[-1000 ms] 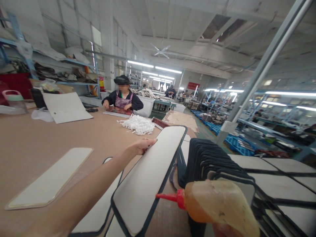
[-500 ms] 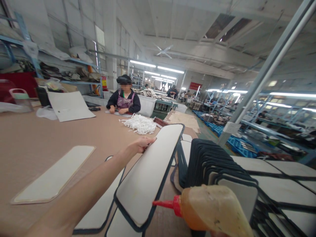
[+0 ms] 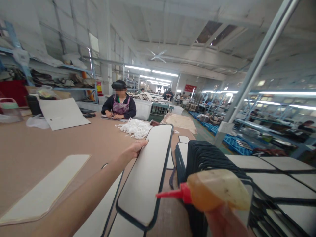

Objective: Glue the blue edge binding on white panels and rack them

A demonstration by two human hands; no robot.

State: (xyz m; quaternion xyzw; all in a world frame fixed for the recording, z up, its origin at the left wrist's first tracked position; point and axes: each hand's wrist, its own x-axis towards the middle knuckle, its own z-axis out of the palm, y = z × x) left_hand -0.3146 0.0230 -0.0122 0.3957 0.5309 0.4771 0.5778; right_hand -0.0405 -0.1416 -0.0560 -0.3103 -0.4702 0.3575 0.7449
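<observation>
White, long and round-cornered, a dark-edged panel (image 3: 145,177) is held at a slant at lower centre of the head view, above similar panels (image 3: 124,227) on the brown tabletop (image 3: 74,138). The left hand (image 3: 135,148) pinches its left edge — a grip leaving most of the face uncovered. At lower right, the right hand (image 3: 223,219) closes around a translucent, amber-tinted plastic bottle (image 3: 219,189), apparently tipped sideways to point its red tapered nozzle (image 3: 172,194) at the panel's right edge; contact I cannot tell.

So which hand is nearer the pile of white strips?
Left: the left hand, gripping the dark-edged panel, is this side of the pile; the right hand, holding the bottle, is farther off, lower right.
</observation>
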